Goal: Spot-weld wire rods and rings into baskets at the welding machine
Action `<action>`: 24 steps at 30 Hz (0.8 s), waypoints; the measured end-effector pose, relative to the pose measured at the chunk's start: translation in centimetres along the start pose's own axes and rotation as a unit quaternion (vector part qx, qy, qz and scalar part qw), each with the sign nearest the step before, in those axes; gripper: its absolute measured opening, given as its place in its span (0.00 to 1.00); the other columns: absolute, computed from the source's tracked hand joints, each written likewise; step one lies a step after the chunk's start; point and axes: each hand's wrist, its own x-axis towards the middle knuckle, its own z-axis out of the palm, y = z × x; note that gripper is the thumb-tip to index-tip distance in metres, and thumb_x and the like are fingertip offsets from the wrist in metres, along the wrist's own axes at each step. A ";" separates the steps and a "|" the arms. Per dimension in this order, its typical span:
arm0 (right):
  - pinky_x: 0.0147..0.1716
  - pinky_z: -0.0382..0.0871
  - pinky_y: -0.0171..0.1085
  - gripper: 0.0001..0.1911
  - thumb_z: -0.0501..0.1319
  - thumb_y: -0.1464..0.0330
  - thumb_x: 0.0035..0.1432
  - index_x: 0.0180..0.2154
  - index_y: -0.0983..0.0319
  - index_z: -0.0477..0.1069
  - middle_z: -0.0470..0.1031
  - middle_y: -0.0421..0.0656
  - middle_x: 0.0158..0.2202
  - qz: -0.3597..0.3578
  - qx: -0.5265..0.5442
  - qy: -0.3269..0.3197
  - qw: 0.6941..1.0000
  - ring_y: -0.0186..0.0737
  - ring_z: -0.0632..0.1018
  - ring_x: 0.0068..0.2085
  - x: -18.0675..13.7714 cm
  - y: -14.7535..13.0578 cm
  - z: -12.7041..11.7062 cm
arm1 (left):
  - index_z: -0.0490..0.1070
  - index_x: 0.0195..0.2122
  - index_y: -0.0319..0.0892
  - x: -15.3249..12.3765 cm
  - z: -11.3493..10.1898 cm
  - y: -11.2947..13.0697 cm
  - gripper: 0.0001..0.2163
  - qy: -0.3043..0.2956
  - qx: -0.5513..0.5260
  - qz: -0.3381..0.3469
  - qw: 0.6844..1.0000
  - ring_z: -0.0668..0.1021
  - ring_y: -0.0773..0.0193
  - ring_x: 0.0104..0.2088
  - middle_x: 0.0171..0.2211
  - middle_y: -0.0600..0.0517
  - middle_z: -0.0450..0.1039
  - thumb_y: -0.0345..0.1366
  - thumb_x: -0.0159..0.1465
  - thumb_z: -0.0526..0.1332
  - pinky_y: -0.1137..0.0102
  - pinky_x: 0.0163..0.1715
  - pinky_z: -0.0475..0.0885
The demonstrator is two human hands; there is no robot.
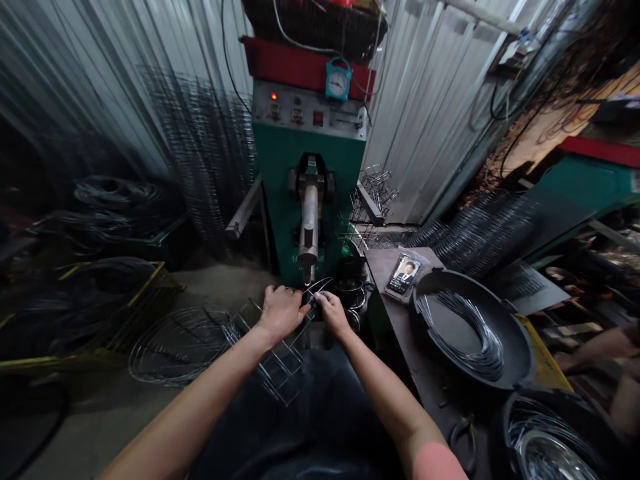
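In front of me stands a green spot-welding machine [273, 160], its metal electrode arm [311, 223] pointing toward me. Just below the electrode tip, my left hand [281, 309] is closed on a wire rack [283, 367], whose bent grid hangs under my left wrist and forearm. Close beside it, my right hand [332, 311] pinches a thin curved wire [323, 285] between thumb and fingers. The two hands almost meet at the tip. Where wire and rack touch is too small to make out.
On the right-hand table [393, 313] are a phone [401, 275], a black pan [523, 353] of wire rings [487, 347] and pliers [470, 440]. Wire coils [175, 350] lie on the floor at left, near a yellow-framed crate [163, 273]. Another person's arm [605, 347] shows at far right.
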 end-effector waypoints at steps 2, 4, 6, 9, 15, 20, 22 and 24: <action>0.21 0.54 0.30 0.15 0.58 0.58 0.48 0.21 0.63 0.64 0.62 0.35 0.18 0.000 0.010 0.000 1.000 0.28 0.61 0.21 0.7 0.1 0.2 | 0.73 0.37 0.36 0.6 -0.2 -0.3 0.16 -0.011 0.002 -0.006 1.000 0.73 0.48 0.41 0.35 0.39 0.75 0.43 0.61 0.53 0.57 0.41 0.59; 0.20 0.54 0.30 0.15 0.59 0.58 0.47 0.21 0.63 0.64 0.62 0.35 0.17 0.000 0.026 -0.001 1.000 0.28 0.61 0.20 1.3 0.3 0.4 | 0.73 0.36 0.36 1.2 -0.4 -0.5 0.16 -0.026 0.000 -0.012 1.000 0.73 0.49 0.41 0.35 0.39 0.75 0.43 0.61 0.53 0.58 0.41 0.59; 0.19 0.53 0.30 0.15 0.60 0.58 0.47 0.21 0.63 0.64 0.62 0.34 0.17 0.009 0.044 -0.002 0.999 0.27 0.61 0.19 1.8 0.3 0.5 | 0.73 0.36 0.37 1.7 -0.7 -0.6 0.16 -0.040 -0.004 -0.017 0.999 0.73 0.49 0.42 0.36 0.40 0.75 0.43 0.61 0.52 0.58 0.40 0.60; 0.17 0.54 0.30 0.16 0.61 0.56 0.45 0.22 0.63 0.65 0.63 0.35 0.17 0.048 0.074 -0.006 0.996 0.27 0.61 0.18 2.2 0.3 0.6 | 0.73 0.37 0.38 2.2 -0.9 -0.7 0.16 -0.056 -0.010 -0.020 0.998 0.73 0.49 0.42 0.36 0.41 0.75 0.42 0.61 0.51 0.59 0.39 0.60; 0.30 0.64 0.32 0.19 0.64 0.55 0.45 0.34 0.63 0.71 0.71 0.38 0.26 0.080 0.045 -0.099 0.991 0.31 0.70 0.27 -1.8 0.9 -0.7 | 0.73 0.35 0.37 1.9 -1.0 -0.3 0.16 -0.053 -0.013 -0.037 0.998 0.73 0.47 0.42 0.36 0.39 0.75 0.43 0.61 0.51 0.58 0.38 0.60; 0.35 0.63 0.35 0.21 0.61 0.53 0.49 0.39 0.61 0.71 0.70 0.38 0.29 0.098 -0.015 -0.247 0.964 0.34 0.70 0.32 -7.6 3.1 -0.8 | 0.73 0.35 0.35 1.7 -0.8 -0.2 0.16 -0.034 0.006 -0.057 0.998 0.72 0.47 0.42 0.36 0.37 0.75 0.42 0.61 0.52 0.57 0.39 0.60; 0.35 0.62 0.34 0.20 0.59 0.52 0.51 0.36 0.61 0.71 0.68 0.38 0.28 0.073 -0.027 -0.228 0.971 0.33 0.68 0.31 -8.2 3.6 -0.4 | 0.73 0.36 0.35 1.9 -0.8 -0.3 0.16 -0.042 0.007 -0.073 0.996 0.72 0.47 0.42 0.37 0.38 0.75 0.42 0.61 0.52 0.56 0.39 0.61; 0.35 0.61 0.34 0.20 0.58 0.51 0.51 0.33 0.62 0.71 0.66 0.37 0.27 0.052 -0.034 -0.207 0.976 0.32 0.67 0.31 -8.1 3.7 -0.1 | 0.73 0.37 0.35 2.2 -1.0 -0.5 0.17 -0.049 0.006 -0.084 0.995 0.72 0.47 0.42 0.37 0.39 0.75 0.43 0.60 0.51 0.56 0.39 0.62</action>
